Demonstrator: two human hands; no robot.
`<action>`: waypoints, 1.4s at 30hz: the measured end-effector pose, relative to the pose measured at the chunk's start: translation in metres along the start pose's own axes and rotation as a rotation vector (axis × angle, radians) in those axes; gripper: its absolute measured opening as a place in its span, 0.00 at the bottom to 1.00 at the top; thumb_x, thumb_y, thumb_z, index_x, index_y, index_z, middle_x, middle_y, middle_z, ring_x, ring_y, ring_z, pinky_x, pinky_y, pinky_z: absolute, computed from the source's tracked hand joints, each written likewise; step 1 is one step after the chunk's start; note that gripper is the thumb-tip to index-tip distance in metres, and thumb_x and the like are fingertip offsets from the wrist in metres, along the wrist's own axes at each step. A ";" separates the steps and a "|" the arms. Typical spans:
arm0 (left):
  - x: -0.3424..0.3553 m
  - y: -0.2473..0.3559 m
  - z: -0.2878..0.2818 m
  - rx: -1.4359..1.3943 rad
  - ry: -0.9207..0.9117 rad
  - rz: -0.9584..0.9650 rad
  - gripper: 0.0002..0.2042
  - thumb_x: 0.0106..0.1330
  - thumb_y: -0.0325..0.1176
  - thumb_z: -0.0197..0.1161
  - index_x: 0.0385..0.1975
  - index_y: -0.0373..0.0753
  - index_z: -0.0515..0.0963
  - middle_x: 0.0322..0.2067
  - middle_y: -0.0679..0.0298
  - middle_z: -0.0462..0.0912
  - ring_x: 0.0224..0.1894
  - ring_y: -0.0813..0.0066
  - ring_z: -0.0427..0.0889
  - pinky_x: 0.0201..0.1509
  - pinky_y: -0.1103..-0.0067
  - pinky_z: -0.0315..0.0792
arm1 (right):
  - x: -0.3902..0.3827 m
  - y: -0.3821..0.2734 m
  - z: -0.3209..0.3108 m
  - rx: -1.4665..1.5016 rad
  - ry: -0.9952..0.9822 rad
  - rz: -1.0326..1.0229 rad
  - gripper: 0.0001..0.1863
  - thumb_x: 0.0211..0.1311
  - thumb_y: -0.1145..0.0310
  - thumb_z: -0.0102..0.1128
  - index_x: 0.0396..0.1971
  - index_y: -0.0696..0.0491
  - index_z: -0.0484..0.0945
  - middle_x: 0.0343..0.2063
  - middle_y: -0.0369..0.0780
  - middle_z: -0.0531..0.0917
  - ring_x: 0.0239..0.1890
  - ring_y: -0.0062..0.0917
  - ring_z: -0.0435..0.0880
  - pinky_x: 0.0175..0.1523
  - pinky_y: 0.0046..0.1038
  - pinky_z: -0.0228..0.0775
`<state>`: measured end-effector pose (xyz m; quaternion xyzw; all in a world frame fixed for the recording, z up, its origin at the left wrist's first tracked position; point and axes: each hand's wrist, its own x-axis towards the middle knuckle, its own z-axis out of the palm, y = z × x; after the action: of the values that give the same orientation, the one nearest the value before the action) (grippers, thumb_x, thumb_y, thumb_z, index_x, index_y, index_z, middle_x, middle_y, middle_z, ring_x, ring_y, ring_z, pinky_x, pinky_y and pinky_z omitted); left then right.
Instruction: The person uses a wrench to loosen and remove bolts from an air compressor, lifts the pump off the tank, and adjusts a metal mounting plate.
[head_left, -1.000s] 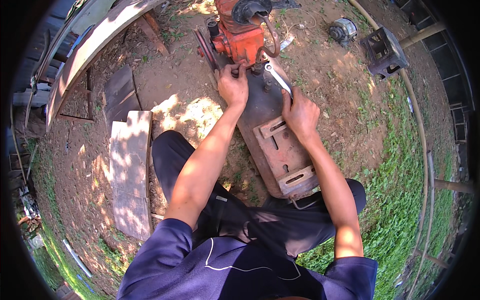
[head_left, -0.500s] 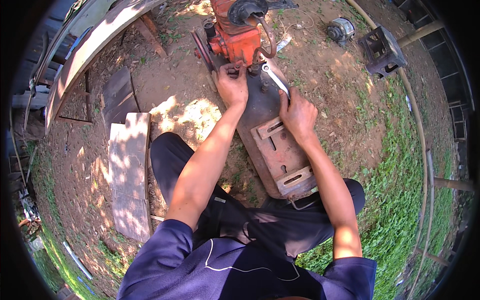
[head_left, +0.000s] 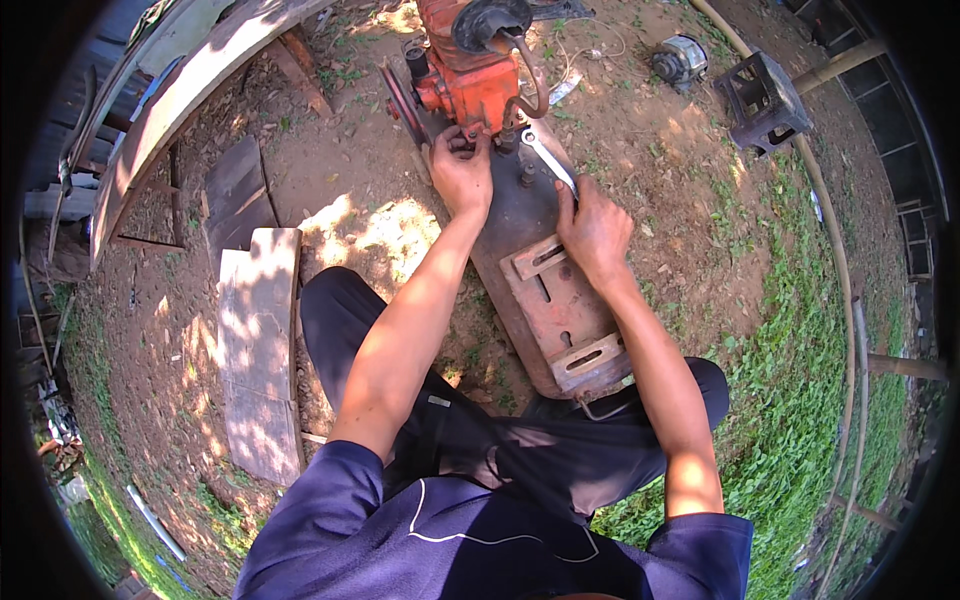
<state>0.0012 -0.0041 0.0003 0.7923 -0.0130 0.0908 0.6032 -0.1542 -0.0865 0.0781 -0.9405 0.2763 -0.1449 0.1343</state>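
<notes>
One long silver metal wrench [head_left: 550, 161]: you are gripping its near end in your closed right hand [head_left: 597, 232], its long axis slanting up-left toward the boxy orange-red metal machine [head_left: 480, 88], at whose base your half-curled left hand [head_left: 462, 181] is resting, any hold there hidden.

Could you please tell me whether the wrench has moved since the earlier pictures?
No, not visibly: judged against the rusty plate, the wrench keeps about the same place and angle.
</notes>
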 end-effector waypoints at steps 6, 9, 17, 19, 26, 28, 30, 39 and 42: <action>-0.001 -0.009 -0.002 0.107 0.077 0.226 0.14 0.58 0.38 0.70 0.35 0.33 0.81 0.32 0.57 0.82 0.27 0.73 0.80 0.34 0.75 0.74 | 0.000 0.002 0.003 0.002 0.058 -0.039 0.17 0.67 0.55 0.51 0.30 0.55 0.72 0.17 0.50 0.79 0.19 0.47 0.81 0.24 0.44 0.71; -0.005 0.001 -0.002 0.057 0.016 0.101 0.12 0.58 0.37 0.69 0.34 0.34 0.81 0.31 0.57 0.81 0.27 0.70 0.80 0.35 0.73 0.74 | 0.000 0.003 0.002 0.011 0.048 -0.018 0.17 0.67 0.54 0.51 0.30 0.55 0.72 0.17 0.50 0.79 0.20 0.47 0.81 0.25 0.45 0.71; -0.004 0.005 -0.002 0.037 0.021 0.090 0.13 0.58 0.37 0.70 0.33 0.33 0.81 0.30 0.59 0.81 0.27 0.71 0.81 0.34 0.74 0.74 | 0.001 0.004 0.003 0.010 0.018 -0.024 0.18 0.67 0.53 0.48 0.31 0.54 0.71 0.18 0.49 0.81 0.21 0.47 0.82 0.26 0.46 0.73; -0.009 0.008 -0.002 0.016 0.020 0.117 0.12 0.58 0.36 0.69 0.33 0.33 0.80 0.32 0.57 0.81 0.29 0.69 0.82 0.35 0.74 0.75 | 0.000 0.004 0.001 0.011 0.021 -0.011 0.18 0.67 0.53 0.49 0.31 0.54 0.71 0.18 0.49 0.81 0.21 0.47 0.82 0.26 0.46 0.73; 0.003 -0.010 -0.004 0.181 0.032 0.319 0.13 0.59 0.35 0.67 0.39 0.33 0.79 0.34 0.55 0.78 0.31 0.61 0.81 0.39 0.70 0.74 | 0.000 -0.001 0.000 0.028 0.007 -0.015 0.17 0.67 0.54 0.49 0.30 0.54 0.71 0.19 0.49 0.81 0.21 0.48 0.82 0.26 0.46 0.72; -0.001 0.000 -0.003 0.200 -0.028 0.208 0.14 0.60 0.34 0.64 0.43 0.34 0.79 0.35 0.56 0.78 0.38 0.57 0.78 0.44 0.67 0.71 | 0.000 0.002 0.000 0.031 -0.001 -0.003 0.17 0.67 0.54 0.49 0.30 0.54 0.71 0.18 0.49 0.81 0.21 0.48 0.82 0.25 0.46 0.72; -0.004 0.004 -0.001 0.198 -0.006 0.178 0.14 0.61 0.35 0.64 0.44 0.35 0.79 0.34 0.55 0.77 0.37 0.57 0.78 0.43 0.66 0.71 | 0.000 0.003 0.000 0.028 -0.001 -0.002 0.17 0.67 0.54 0.49 0.31 0.54 0.71 0.18 0.49 0.81 0.21 0.48 0.82 0.25 0.46 0.72; -0.003 -0.011 -0.002 0.214 0.082 0.326 0.15 0.58 0.36 0.67 0.42 0.36 0.80 0.33 0.55 0.79 0.30 0.61 0.81 0.37 0.68 0.74 | -0.001 0.001 0.002 0.021 0.042 -0.025 0.18 0.67 0.54 0.50 0.32 0.56 0.72 0.16 0.51 0.79 0.20 0.48 0.81 0.25 0.46 0.71; -0.003 -0.003 -0.003 0.186 0.019 0.150 0.14 0.59 0.37 0.67 0.42 0.37 0.80 0.33 0.56 0.80 0.30 0.61 0.81 0.37 0.69 0.74 | -0.001 0.002 0.002 0.009 0.041 -0.029 0.18 0.67 0.54 0.50 0.31 0.56 0.72 0.17 0.51 0.79 0.20 0.48 0.81 0.25 0.46 0.71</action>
<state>-0.0013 -0.0002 -0.0024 0.8408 -0.0581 0.1439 0.5186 -0.1550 -0.0866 0.0751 -0.9406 0.2648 -0.1674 0.1309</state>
